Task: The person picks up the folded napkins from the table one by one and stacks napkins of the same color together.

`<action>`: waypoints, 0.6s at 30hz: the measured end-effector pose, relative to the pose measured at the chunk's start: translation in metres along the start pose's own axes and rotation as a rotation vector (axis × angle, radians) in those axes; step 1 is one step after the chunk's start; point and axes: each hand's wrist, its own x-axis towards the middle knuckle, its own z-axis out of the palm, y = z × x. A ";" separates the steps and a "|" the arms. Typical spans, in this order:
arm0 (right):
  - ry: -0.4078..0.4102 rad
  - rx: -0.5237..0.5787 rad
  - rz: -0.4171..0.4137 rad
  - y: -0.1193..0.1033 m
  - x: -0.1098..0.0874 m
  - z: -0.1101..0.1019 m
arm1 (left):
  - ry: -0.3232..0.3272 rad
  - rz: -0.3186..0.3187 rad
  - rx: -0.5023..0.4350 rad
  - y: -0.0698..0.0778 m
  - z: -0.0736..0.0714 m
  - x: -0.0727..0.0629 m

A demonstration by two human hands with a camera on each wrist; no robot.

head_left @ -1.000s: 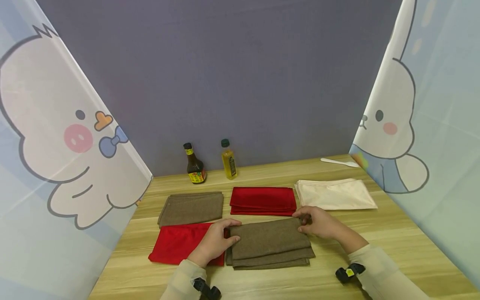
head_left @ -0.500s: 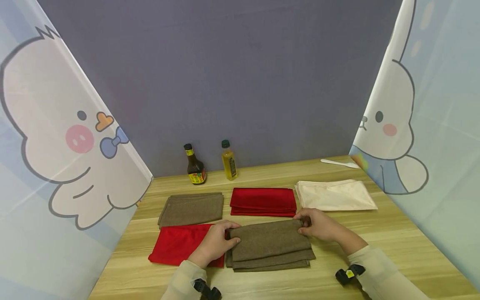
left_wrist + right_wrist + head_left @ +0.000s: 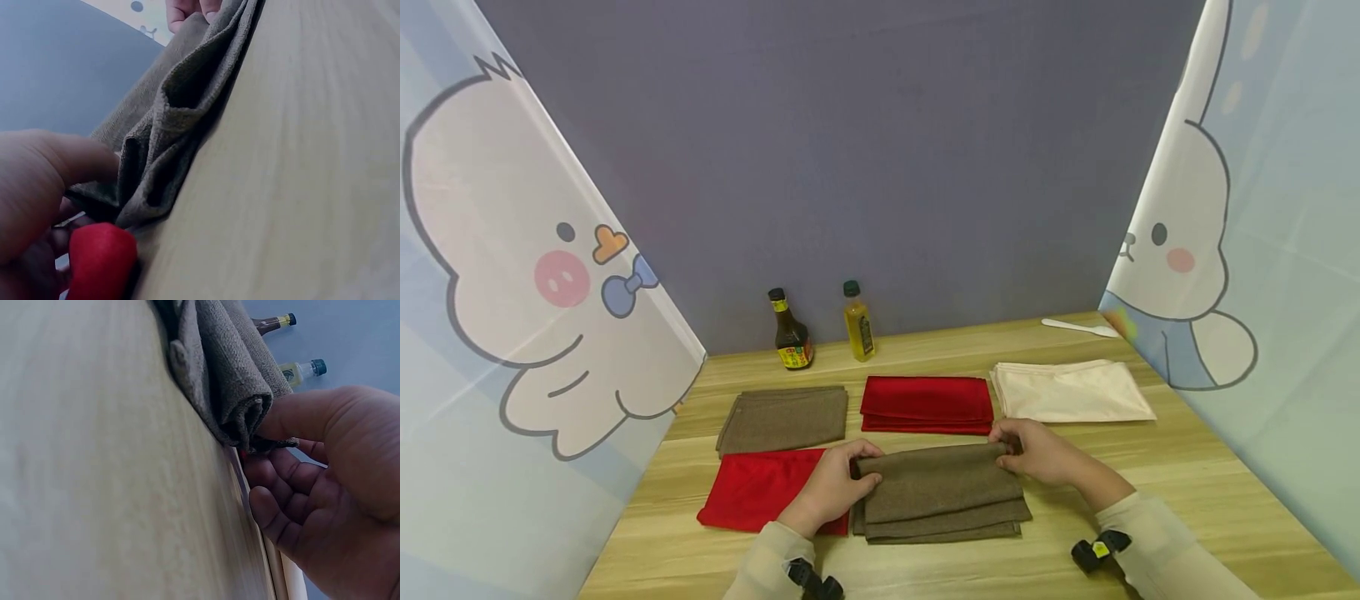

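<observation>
A folded brown cloth napkin lies in the middle of the table in the head view, its layers stepped along the near edge. My left hand pinches its far left corner, the wrist lying over a red cloth. At the far right corner, my right hand pinches the same napkin between thumb and fingers. In the left wrist view the open folds of the brown napkin show beside the left thumb. The right wrist view has its rolled end under the right thumb.
Behind the hands lie another brown cloth, a folded red cloth and a cream cloth. A dark sauce bottle and an oil bottle stand at the back wall. A white plastic utensil lies back right.
The napkin's far edge and my right hand have come very slightly nearer to me. Both hands keep their grip, and the other things stay in place.
</observation>
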 end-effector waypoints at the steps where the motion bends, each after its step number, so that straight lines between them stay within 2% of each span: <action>1: 0.000 -0.002 -0.004 0.000 0.000 0.000 | 0.005 0.004 -0.012 0.000 0.000 0.000; 7: 0.008 0.002 -0.025 0.003 0.001 0.001 | 0.050 0.025 -0.091 0.003 0.002 -0.002; 11: 0.027 0.042 -0.037 0.004 0.001 0.000 | 0.086 0.056 -0.118 0.005 0.003 -0.001; 18: 0.037 0.130 -0.030 0.002 0.000 -0.001 | 0.095 0.049 -0.156 0.007 0.003 -0.001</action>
